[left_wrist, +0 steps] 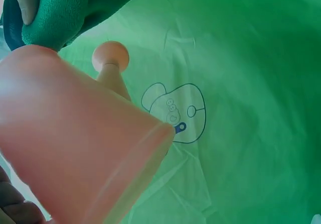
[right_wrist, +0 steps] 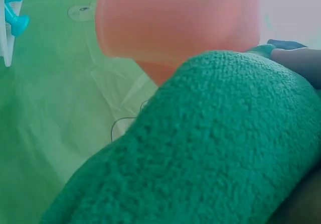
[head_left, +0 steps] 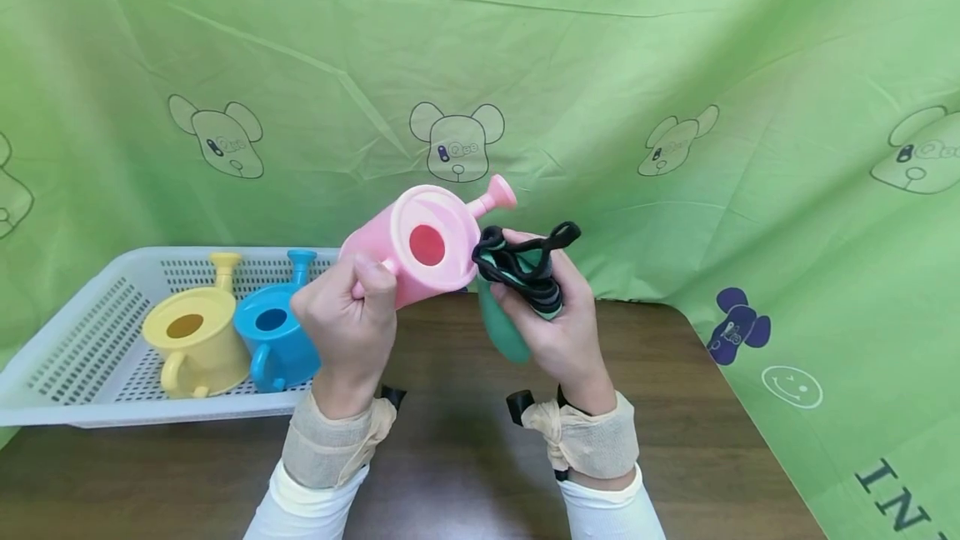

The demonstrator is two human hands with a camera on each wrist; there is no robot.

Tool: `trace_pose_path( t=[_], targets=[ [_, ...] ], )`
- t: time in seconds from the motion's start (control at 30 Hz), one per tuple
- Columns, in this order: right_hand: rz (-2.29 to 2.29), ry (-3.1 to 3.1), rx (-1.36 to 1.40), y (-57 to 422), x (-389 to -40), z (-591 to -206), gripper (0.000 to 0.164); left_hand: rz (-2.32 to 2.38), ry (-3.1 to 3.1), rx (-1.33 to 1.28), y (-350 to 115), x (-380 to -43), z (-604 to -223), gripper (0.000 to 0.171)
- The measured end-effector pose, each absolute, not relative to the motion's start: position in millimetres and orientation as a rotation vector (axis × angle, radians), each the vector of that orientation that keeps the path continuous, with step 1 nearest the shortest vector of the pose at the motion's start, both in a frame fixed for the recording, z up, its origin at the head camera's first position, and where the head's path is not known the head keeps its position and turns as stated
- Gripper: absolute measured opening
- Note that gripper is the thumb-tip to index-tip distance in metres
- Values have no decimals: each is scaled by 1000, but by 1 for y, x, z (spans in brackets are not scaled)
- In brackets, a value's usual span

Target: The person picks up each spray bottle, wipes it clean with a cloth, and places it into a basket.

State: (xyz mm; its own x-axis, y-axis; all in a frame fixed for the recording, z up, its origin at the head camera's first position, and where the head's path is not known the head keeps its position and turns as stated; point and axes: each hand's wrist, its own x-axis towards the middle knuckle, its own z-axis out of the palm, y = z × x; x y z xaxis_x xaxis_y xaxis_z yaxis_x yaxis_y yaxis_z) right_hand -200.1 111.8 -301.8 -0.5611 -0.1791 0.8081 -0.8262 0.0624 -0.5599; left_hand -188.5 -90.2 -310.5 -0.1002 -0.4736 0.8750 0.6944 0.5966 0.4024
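My left hand [head_left: 348, 319] grips the handle of a pink watering can [head_left: 375, 232] and holds it up above the table, tilted so its round top opening faces me. Its spout with a flared head points up to the right. In my right hand [head_left: 566, 332] is a bunched green terry cloth [head_left: 506, 327] with black edging and a black loop, held between thumb and fingers. The folded cloth meets the can's right rim in the head view. Seen from the right wrist, the fuzzy green cloth [right_wrist: 215, 133] bulges right below the can's pink wall [right_wrist: 175, 23].
At the left, a white perforated plastic basket [head_left: 82, 332] holds a yellow watering can [head_left: 206, 348] and a blue watering can [head_left: 281, 344] side by side. Dark brown wood forms the tabletop [head_left: 442, 440]. Behind it hangs a green curtain [head_left: 570, 40] printed with cartoon bear heads.
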Motion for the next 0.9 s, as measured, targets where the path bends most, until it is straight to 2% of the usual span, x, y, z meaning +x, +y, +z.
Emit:
trace_pose_path(
  t=[0.37, 0.7, 0.9],
  targets=[
    [1517, -1916, 993, 112, -206, -301, 45, -833, -1384, -358, -93, -189, -312, 38],
    [1349, -1946, 873, 115, -213, -301, 50, -692, -1537, -521, -95, -189, -313, 38],
    [1255, -1945, 840, 118, -215, -303, 48, -611, -1680, -654, -91, -191, -316, 39]
  ],
)
